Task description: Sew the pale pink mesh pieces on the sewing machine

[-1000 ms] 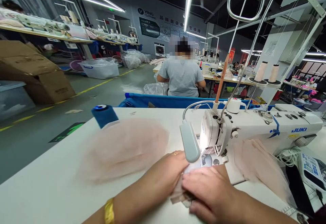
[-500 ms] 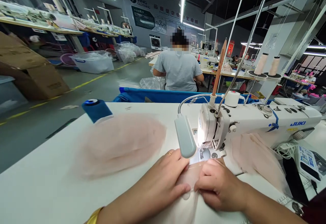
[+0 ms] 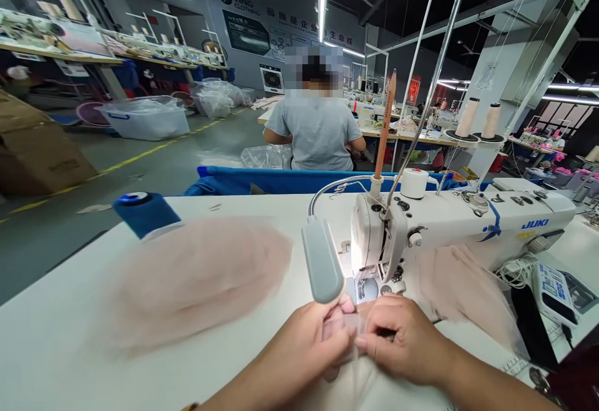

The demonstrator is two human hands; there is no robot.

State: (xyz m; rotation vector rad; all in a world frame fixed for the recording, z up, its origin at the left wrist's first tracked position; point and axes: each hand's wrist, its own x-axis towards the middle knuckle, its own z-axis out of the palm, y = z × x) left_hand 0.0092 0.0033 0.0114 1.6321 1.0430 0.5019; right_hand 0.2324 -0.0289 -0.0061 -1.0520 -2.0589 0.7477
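Both my hands are at the near side of the sewing machine's needle area, on a strip of sheer pale pink fabric (image 3: pixel 344 330). My left hand (image 3: pixel 322 333) is closed on the fabric's left part, thumb on top and fingers curled beneath it. Thumb and fingers of my right hand (image 3: pixel 402 336) pinch the fabric's right edge. The white sewing machine (image 3: pixel 374 236) stands just beyond, its needle plate lit. A grey lamp head (image 3: pixel 322 261) hangs over my left fingertips and partly hides the view. Toward my lap the fabric blends into the white tabletop.
A heap of sheer pink fabric (image 3: pixel 201 280) lies left on the table (image 3: pixel 56 342), near a blue thread cone (image 3: pixel 145 211). More pink fabric (image 3: pixel 463 286) lies under the machine arm. A control box (image 3: pixel 555 292) sits right. A person in grey (image 3: pixel 316 130) sits ahead.
My left hand has gone from lying flat on the fabric to gripping it, fingers curled under. My right hand stays pinched on the edge. The view has shifted slightly rightward.
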